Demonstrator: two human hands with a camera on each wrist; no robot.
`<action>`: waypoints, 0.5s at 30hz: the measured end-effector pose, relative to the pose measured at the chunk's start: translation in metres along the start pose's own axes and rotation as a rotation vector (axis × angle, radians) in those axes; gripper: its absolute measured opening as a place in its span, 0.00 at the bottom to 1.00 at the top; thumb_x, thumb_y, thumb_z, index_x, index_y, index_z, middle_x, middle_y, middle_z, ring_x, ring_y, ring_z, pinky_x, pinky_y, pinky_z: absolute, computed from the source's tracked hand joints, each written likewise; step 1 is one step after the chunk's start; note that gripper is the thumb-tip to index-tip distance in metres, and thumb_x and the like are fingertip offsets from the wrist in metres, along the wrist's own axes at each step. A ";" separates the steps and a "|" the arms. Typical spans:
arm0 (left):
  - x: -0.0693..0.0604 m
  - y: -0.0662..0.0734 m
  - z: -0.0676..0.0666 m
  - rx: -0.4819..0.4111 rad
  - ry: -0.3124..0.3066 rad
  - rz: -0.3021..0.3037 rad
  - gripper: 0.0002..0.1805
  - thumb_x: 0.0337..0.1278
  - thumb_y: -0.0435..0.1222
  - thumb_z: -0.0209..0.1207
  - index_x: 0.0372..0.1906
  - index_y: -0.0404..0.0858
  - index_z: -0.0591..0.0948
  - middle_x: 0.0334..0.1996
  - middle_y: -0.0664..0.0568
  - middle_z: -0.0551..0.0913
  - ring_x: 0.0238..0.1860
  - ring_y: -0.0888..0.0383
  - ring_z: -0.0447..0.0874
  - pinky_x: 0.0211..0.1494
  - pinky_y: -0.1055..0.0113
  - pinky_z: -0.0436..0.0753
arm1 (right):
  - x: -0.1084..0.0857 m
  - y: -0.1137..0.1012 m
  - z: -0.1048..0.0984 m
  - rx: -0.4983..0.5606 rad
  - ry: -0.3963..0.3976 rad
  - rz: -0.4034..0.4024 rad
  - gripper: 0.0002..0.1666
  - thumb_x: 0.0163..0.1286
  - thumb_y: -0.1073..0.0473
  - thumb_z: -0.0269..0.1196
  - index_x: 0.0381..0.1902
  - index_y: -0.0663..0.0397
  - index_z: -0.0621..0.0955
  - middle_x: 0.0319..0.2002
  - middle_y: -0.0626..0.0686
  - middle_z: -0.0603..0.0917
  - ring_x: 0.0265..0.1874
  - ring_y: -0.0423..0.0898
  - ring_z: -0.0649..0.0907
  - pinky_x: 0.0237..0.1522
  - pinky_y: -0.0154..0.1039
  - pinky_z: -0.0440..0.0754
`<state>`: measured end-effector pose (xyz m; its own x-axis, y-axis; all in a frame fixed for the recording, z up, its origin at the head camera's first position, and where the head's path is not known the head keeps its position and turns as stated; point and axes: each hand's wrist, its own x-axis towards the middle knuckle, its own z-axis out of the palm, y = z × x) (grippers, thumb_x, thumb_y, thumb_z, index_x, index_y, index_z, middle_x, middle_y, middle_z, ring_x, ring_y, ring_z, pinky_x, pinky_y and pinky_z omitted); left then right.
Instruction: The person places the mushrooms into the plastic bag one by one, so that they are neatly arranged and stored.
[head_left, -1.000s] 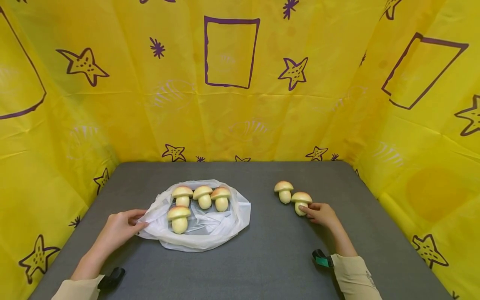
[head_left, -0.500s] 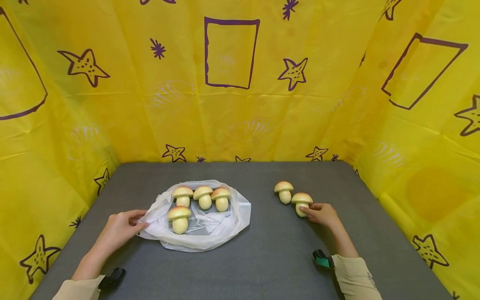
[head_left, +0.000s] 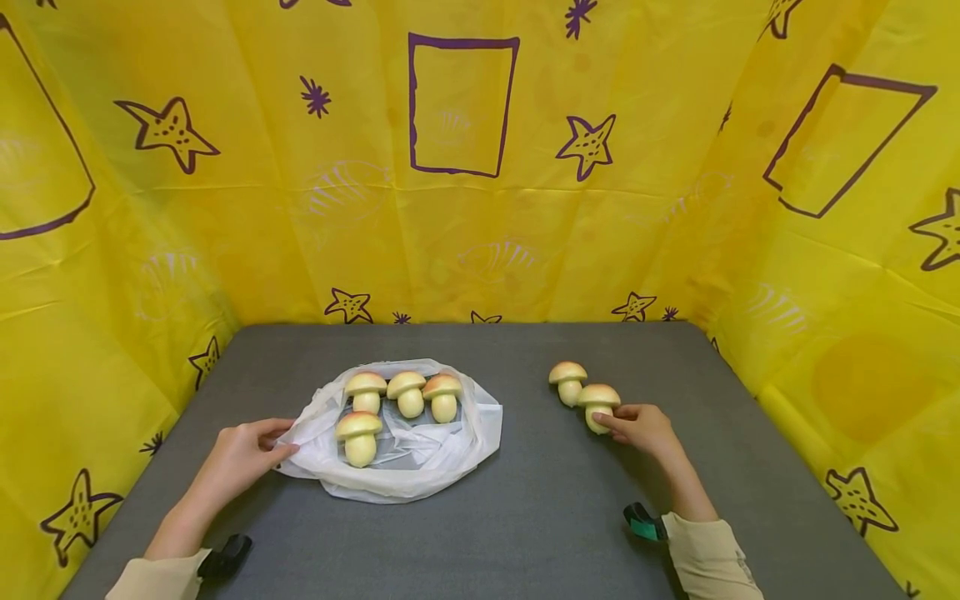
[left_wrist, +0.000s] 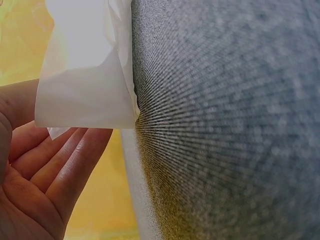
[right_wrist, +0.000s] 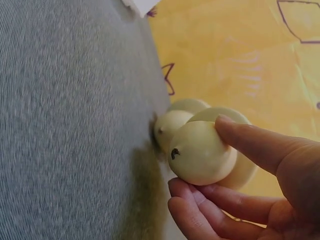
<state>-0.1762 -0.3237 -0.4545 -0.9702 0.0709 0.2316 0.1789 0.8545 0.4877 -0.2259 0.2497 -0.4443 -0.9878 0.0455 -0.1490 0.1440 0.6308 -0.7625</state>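
Note:
My right hand pinches the pale stem of a toy mushroom between thumb and fingers; in the right wrist view the stem end of this mushroom faces the camera. Just behind it, to the left, stands a second mushroom. On the left, my left hand pinches the rim of a white plastic bag with thumb and fingers. The bag lies spread with its mouth facing up. Several mushrooms lie inside, one in front of a row of others. The left wrist view shows bag plastic covering the fingertips.
A dark grey table carries everything. Yellow curtains with purple star drawings enclose it at the back and both sides. Black wrist straps sit on both forearms, near the tan sleeves.
The right hand has shifted slightly left with the mushroom, which is now closer to the one behind it. The left hand and the bag look unchanged.

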 end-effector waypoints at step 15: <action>-0.002 0.002 0.000 -0.004 0.012 0.009 0.19 0.44 0.37 0.70 0.44 0.34 0.85 0.34 0.43 0.87 0.28 0.62 0.81 0.27 0.73 0.76 | -0.004 -0.023 0.011 -0.026 -0.023 -0.071 0.25 0.58 0.44 0.68 0.36 0.63 0.84 0.35 0.57 0.87 0.31 0.48 0.87 0.35 0.40 0.83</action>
<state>-0.1740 -0.3218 -0.4538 -0.9666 0.0725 0.2458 0.1883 0.8517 0.4891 -0.2242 0.2264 -0.4337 -0.9938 -0.0178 -0.1098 0.0718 0.6514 -0.7553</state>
